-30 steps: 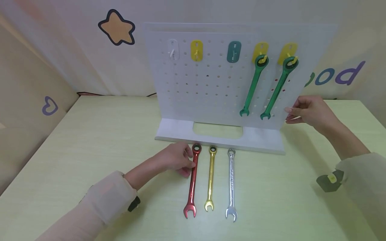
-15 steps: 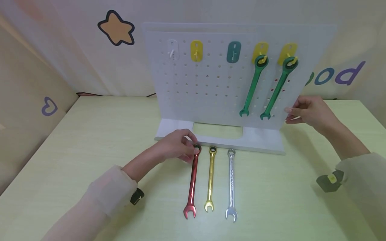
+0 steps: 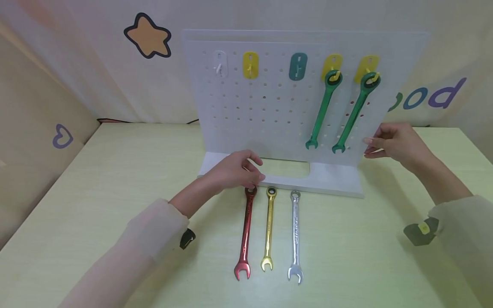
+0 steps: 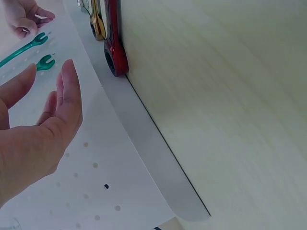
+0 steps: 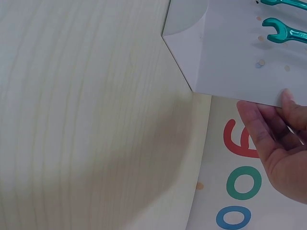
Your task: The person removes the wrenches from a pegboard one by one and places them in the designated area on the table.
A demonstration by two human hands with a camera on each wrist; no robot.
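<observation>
My left hand point(image 3: 236, 169) hovers over the front of the white pegboard's base, just above the ring end of a red combination wrench point(image 3: 245, 231). Its fingers are loosely bent and hold nothing; the left wrist view shows a gap between thumb and fingers. Beside the red wrench lie a gold combination wrench point(image 3: 268, 226) and a silver combination wrench point(image 3: 295, 235), side by side on the table. My right hand point(image 3: 400, 143) pinches the right edge of the pegboard point(image 3: 250, 139) between thumb and fingers. Two green wrenches point(image 3: 322, 111) point(image 3: 355, 113) hang by their ring ends from yellow hooks.
Three more hooks carry nothing: a white hook point(image 3: 220, 64), a yellow hook point(image 3: 250, 65) and a teal hook point(image 3: 298, 66). The pegboard's base point(image 3: 335, 177) has a cut-out in its middle. A printed curtain point(image 3: 96, 51) stands behind the pale table point(image 3: 135, 171).
My left hand has moved up and away from beside the red wrench's shaft, past its ring end, to above the pegboard's base. The wrenches and my right hand have stayed in place.
</observation>
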